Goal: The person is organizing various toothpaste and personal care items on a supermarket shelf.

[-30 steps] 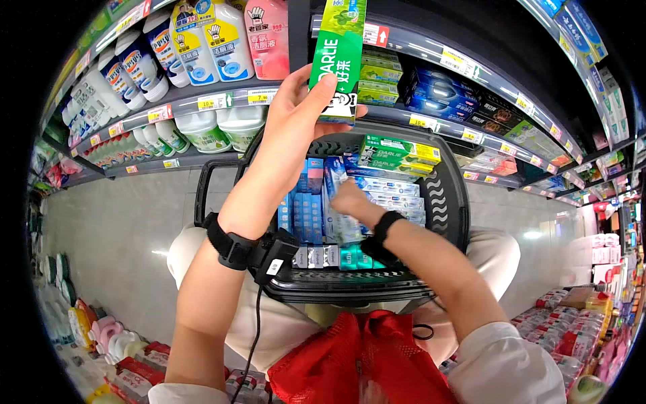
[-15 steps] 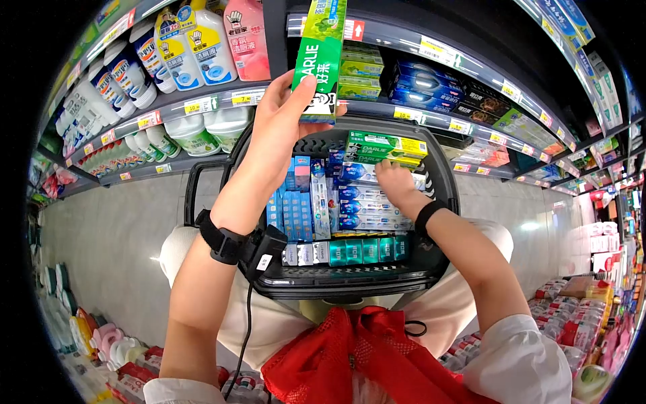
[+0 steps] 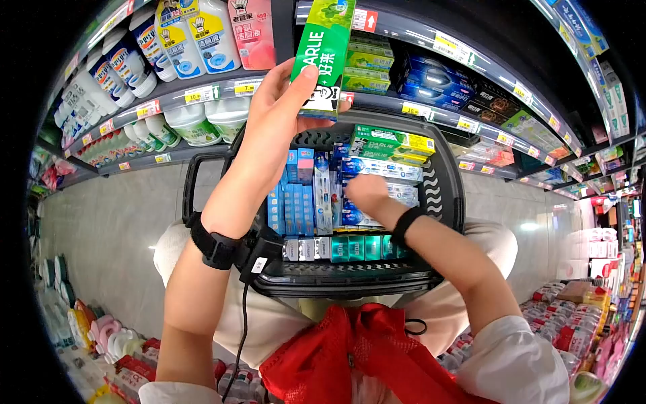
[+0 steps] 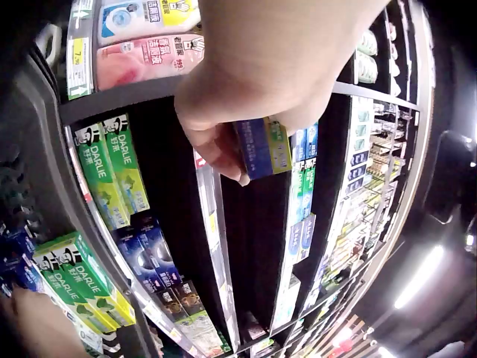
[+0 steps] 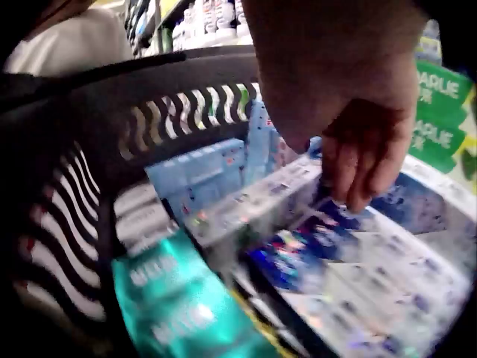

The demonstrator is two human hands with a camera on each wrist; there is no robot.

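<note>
My left hand [image 3: 281,101] holds up a green Darlie toothpaste box [image 3: 324,50], thumb across its printed face, in front of the shelf. The box's blue-and-green end [image 4: 264,148] shows below the fingers in the left wrist view. Down in the black basket [image 3: 323,289], my right hand [image 3: 367,194] touches a stack of blue-and-white toothpaste boxes [image 5: 373,261] with its fingertips pointing down; its thumb is hidden. Two green Darlie boxes [image 3: 383,143] lie behind that stack. Left of it are a long white-and-blue box [image 3: 324,202] and light blue boxes [image 3: 296,209].
Teal boxes [image 3: 356,248] and silver boxes [image 3: 306,249] line the basket's near side. Shelves ahead carry toilet cleaner bottles [image 3: 214,40], green toothpaste boxes [image 3: 367,64] and dark blue boxes [image 3: 431,77]. Packed bottles [image 3: 558,313] stand low at the right.
My right hand went from the left part of the stack to its far right by the Darlie boxes, then back toward the middle. The left hand keeps holding its box.
</note>
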